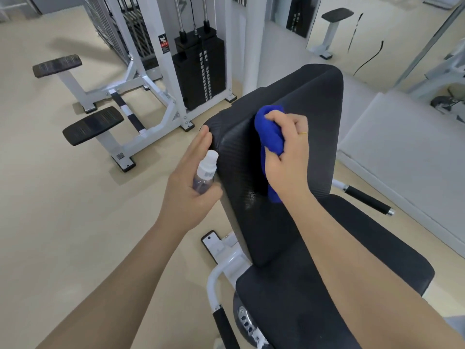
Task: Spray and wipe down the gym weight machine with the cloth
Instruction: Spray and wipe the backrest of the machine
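The weight machine's black padded backrest (312, 102) rises in the middle of the view, with its black seat pad (334, 280) below it. My right hand (289, 149) presses a bunched blue cloth (270, 132) against the backrest's upper middle. My left hand (191, 182) grips a small clear spray bottle (205, 175) with a white cap at the backrest's left edge, fingers stretched out and touching the pad. The machine's white frame (221, 268) and black-gripped handles show below and to the right.
Another white machine with a black weight stack (203, 71) and two black pads (93, 125) stands on the beige floor at the left. A side handle (367, 200) sticks out on the right. A mirror wall (402, 36) and a grey ledge lie at the right.
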A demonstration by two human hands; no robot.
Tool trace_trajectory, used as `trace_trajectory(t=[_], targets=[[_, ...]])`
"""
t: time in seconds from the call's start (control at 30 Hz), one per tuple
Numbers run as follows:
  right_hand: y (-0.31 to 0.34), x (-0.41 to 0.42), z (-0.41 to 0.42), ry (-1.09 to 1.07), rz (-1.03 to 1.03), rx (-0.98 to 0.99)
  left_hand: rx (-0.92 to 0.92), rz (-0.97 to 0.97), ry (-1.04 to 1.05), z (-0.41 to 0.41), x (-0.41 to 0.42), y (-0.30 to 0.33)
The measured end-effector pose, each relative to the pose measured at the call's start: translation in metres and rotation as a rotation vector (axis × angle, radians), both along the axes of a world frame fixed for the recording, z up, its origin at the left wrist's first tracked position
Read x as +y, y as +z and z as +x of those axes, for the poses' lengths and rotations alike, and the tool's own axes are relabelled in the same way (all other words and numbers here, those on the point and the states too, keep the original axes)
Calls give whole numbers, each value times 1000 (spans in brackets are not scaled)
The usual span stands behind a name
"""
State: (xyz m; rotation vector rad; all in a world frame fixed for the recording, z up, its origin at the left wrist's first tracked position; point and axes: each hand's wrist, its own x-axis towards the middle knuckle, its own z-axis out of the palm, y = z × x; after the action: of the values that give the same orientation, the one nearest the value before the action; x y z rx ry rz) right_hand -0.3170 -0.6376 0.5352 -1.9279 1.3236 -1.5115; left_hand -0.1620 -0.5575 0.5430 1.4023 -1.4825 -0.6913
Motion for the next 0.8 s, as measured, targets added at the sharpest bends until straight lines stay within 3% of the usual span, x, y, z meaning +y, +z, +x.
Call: trace_trajectory(t=[0.07,0.23,0.33,0.5,0.57,0.7,0.8], targets=[[-7,6,4,6,-21,34,15,14,16,-5,5,-1],[-59,49,-5,408,-207,534,151,103,208,-8,13,8],[-48,39,-12,454,-140,430,51,51,246,-19,19,4],[-6,-12,-16,207,-146,176,-23,-14,255,-39,15,-14],[-12,-8,-14,208,-175,237,-11,-11,240,-40,13,-18],[-60,24,-27,436,-288,544,54,17,153,-39,10,-25],[-62,19,-36,509,-312,590,12,15,192,-38,9,-27]])
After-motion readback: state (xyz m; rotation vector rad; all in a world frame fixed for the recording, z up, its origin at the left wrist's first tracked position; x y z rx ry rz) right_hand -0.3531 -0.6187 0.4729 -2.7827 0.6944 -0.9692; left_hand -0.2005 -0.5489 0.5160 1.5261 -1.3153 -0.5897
